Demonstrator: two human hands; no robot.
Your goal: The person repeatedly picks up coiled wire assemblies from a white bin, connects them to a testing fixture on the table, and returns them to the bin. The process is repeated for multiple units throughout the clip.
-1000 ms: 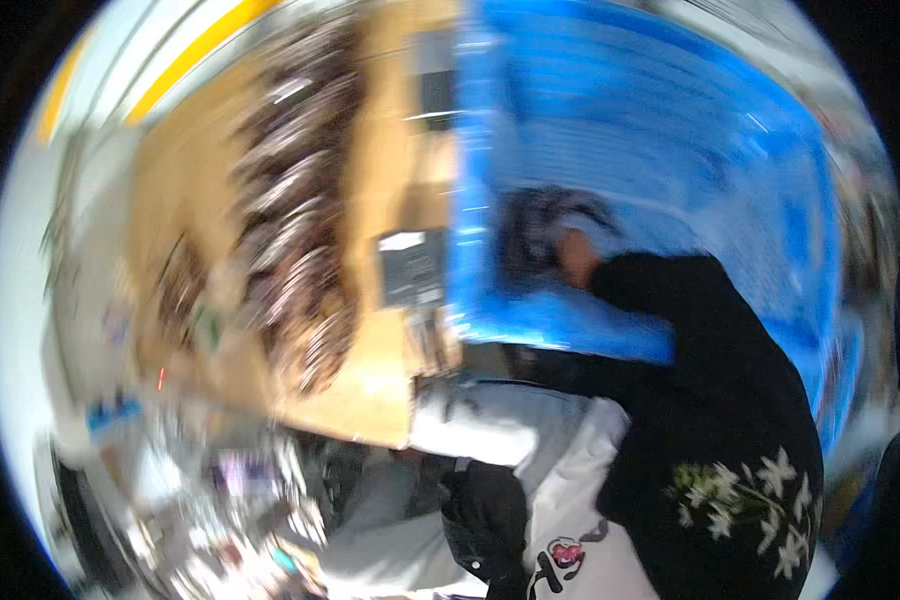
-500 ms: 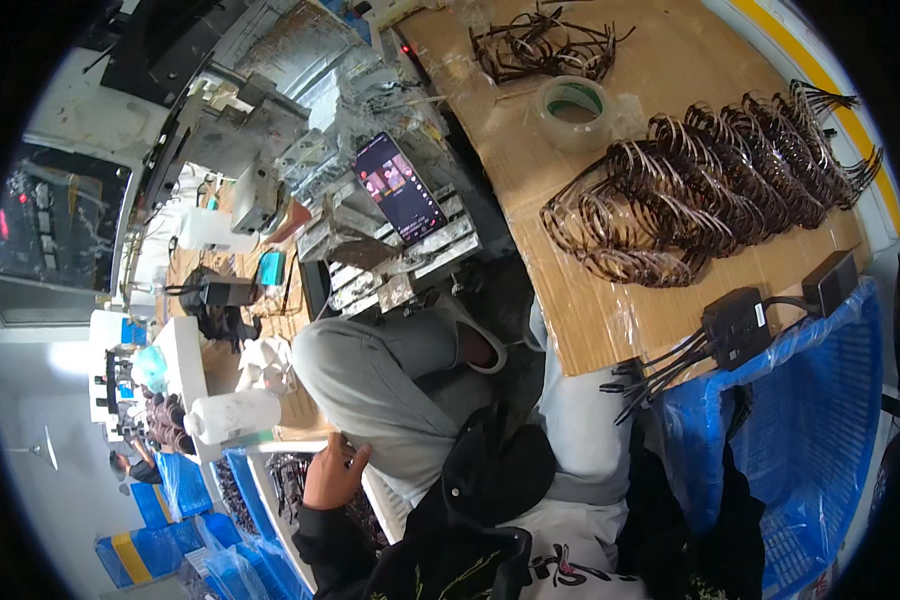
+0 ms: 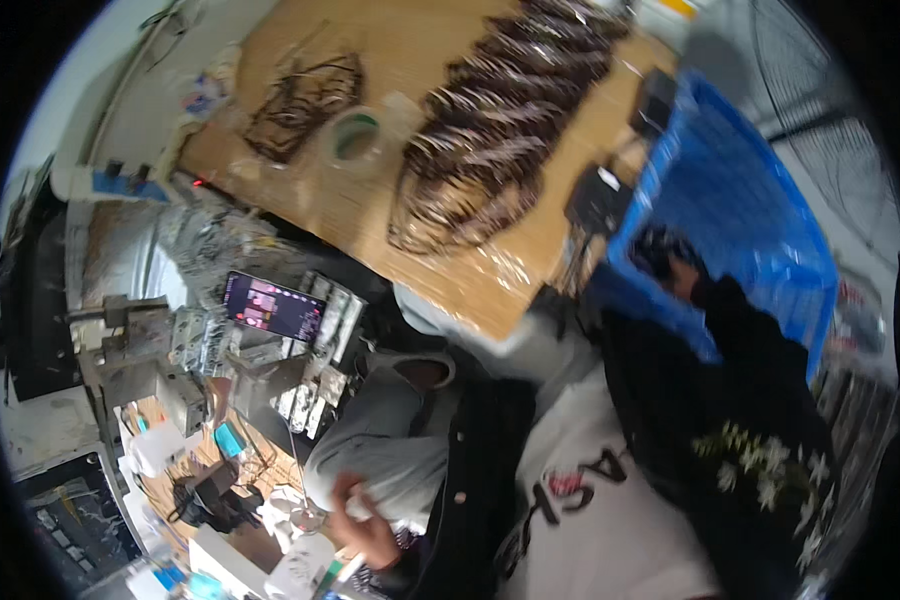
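Turning toward the blue basket (image 3: pixel 740 180), the view is now showing the right hand (image 3: pixel 683 275), which was hidden half a second ago. The dark bundle (image 3: pixel 655 248) is coming into sight with it. The left hand (image 3: pixel 365 525) is sitting lower in the view than before, and it is looking smeary.

The dark bundle is lying inside the basket, close to the side nearest the table. It is sitting just past the right hand's fingertips, up and a little to the left. Those fingers are reaching down and seem to be touching it. They are blurring into the dark, so I cannot tell if they are pinching the bundle or only resting on it.

The left hand is hanging near the grey trouser leg (image 3: pixel 380 470), well apart from the bundle. Its fingers are bending and looking a bit apart, but I cannot tell if they are holding anything. A white bottle (image 3: pixel 303 570) is standing or lying just beside that hand.

On the brown tabletop (image 3: pixel 320 205), a long pile of dark, curvy strips (image 3: pixel 510 110) is stretching toward the far side. A roll of tape (image 3: pixel 336 140) is lying between it and a small dark pile (image 3: pixel 310 100). A black box (image 3: pixel 595 200) is resting by the basket. Farther left, a phone (image 3: pixel 275 303) is glowing.
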